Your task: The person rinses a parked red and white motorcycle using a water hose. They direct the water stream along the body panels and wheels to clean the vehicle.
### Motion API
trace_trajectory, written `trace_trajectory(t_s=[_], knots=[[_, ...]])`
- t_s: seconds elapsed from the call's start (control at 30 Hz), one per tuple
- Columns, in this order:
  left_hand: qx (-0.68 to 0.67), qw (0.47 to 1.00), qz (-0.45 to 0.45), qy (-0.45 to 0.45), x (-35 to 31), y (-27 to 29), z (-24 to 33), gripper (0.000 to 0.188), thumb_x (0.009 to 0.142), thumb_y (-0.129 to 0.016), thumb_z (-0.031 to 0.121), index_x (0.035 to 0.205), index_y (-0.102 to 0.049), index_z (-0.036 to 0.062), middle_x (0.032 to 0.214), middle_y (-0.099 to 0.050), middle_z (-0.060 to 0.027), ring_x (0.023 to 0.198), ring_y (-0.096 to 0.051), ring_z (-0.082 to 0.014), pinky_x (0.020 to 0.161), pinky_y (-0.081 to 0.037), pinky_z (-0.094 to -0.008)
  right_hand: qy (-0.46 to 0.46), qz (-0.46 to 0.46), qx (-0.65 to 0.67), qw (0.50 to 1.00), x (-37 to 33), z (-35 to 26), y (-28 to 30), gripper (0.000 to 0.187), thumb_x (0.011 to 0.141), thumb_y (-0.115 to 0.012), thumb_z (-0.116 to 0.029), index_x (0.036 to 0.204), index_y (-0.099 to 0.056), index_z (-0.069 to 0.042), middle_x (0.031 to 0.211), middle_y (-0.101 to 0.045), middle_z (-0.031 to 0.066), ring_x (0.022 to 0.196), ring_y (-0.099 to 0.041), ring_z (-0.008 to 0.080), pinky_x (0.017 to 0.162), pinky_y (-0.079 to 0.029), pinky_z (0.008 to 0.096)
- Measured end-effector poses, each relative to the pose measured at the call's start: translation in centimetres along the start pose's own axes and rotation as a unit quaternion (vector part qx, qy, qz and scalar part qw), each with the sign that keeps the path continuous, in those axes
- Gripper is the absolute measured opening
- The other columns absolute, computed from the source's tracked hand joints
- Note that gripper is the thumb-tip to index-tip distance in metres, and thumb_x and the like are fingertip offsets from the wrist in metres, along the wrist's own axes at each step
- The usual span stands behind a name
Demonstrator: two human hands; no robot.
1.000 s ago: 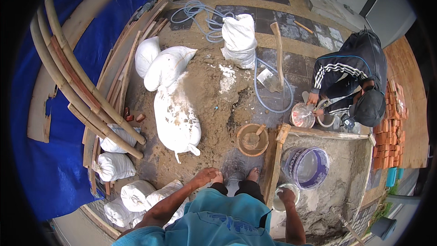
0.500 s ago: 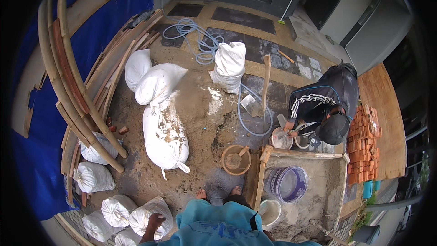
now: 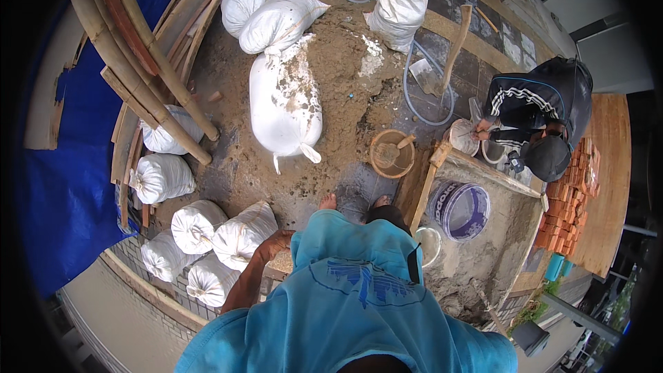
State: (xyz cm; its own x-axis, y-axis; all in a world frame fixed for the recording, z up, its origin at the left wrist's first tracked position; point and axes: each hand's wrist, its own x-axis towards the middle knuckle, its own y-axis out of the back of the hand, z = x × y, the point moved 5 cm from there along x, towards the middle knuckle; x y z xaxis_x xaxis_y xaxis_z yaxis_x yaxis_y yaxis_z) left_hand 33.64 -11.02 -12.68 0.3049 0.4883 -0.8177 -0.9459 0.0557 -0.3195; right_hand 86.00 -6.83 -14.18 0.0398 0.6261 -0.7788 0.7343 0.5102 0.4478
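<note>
My left hand (image 3: 277, 243) is beside the left edge of my blue shirt (image 3: 331, 290), fingers loosely stretched toward the cloth, with nothing seen in it. Just left of it stands a tied white sack (image 3: 245, 235). My right hand is not in view. Ahead of my bare feet lies a large white sack (image 3: 284, 107) smeared with wet sand. A round mortar basin (image 3: 392, 154) with a trowel (image 3: 406, 141) in it sits in front of my right foot.
At right, a co-worker (image 3: 545, 107) crouches over a bucket (image 3: 461, 137). A purple-white bucket (image 3: 459, 211) stands inside the wood-framed mortar trough (image 3: 507, 249). A shovel (image 3: 456, 52), grey hose (image 3: 431, 122), stacked bricks (image 3: 570, 200) and bamboo poles (image 3: 148, 62) surround the area.
The view has tipped down toward my body, so the ground ahead sits higher in the picture. My left hand has gone from over the near sack to beside my shirt.
</note>
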Motion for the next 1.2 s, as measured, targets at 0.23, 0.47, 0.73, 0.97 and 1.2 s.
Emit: trace_trajectory(t_s=[0.23, 0.47, 0.73, 0.97, 1.2], knots=[[-0.123, 0.99, -0.027, -0.071, 0.7, -2.6, 0.2, 0.03, 0.082, -0.076, 0.022, 0.105, -0.07, 0.0038, 0.094, -0.071, -0.0018, 0.082, -0.065, -0.0113, 0.081, -0.049, -0.0266, -0.02, 0.004, 0.03, 0.999, -1.1, -0.3, -0.3, 0.042, 0.083, -0.058, -0.036, 0.108, -0.067, -0.004, 0.093, -0.07, 0.0134, 0.082, -0.067, 0.026, 0.075, -0.053, 0.0387], [-0.2, 0.972, -0.017, -0.125, 2.4, -1.5, -3.2, 0.032, 0.083, -0.076, 0.029, 0.101, -0.07, 0.0042, 0.092, -0.071, -0.0018, 0.083, -0.065, -0.0133, 0.08, -0.052, -0.0293, -0.029, 0.006, 0.052, 0.998, -1.8, -0.7, -0.6, 0.039, 0.082, -0.059, -0.032, 0.108, -0.067, -0.004, 0.092, -0.069, 0.012, 0.081, -0.067, 0.0238, 0.074, -0.053, 0.0368], [-0.21, 0.973, 0.046, -0.083, 1.9, -3.4, 0.7, 0.026, 0.083, -0.075, 0.026, 0.099, -0.069, 0.0064, 0.091, -0.07, 0.0001, 0.081, -0.065, -0.0126, 0.076, -0.053, -0.0292, -0.04, 0.011, 0.098, 0.994, -1.0, 0.0, 0.6, 0.037, 0.082, -0.06, -0.029, 0.108, -0.066, -0.003, 0.091, -0.069, 0.0103, 0.079, -0.067, 0.0213, 0.074, -0.054, 0.0347], [-0.209, 0.971, 0.099, -0.068, 3.0, -6.1, 4.8, 0.021, 0.084, -0.075, 0.024, 0.097, -0.069, 0.0083, 0.09, -0.07, 0.0017, 0.08, -0.065, -0.0119, 0.073, -0.054, -0.0292, -0.025, 0.017, 0.147, 0.989, 2.7, 1.0, 2.4, 0.035, 0.081, -0.061, -0.026, 0.108, -0.066, -0.003, 0.089, -0.069, 0.0089, 0.078, -0.066, 0.0191, 0.073, -0.054, 0.0329], [-0.198, 0.972, 0.11, -0.056, 5.9, -9.9, 13.3, 0.016, 0.084, -0.074, 0.021, 0.095, -0.069, 0.0102, 0.089, -0.069, 0.0034, 0.079, -0.065, -0.0113, 0.069, -0.055, -0.0291, 0.057, 0.081, 0.192, 0.976, 6.5, 1.1, 6.8, 0.034, 0.081, -0.062, -0.023, 0.108, -0.065, -0.003, 0.088, -0.069, 0.0074, 0.077, -0.066, 0.017, 0.073, -0.054, 0.031]])
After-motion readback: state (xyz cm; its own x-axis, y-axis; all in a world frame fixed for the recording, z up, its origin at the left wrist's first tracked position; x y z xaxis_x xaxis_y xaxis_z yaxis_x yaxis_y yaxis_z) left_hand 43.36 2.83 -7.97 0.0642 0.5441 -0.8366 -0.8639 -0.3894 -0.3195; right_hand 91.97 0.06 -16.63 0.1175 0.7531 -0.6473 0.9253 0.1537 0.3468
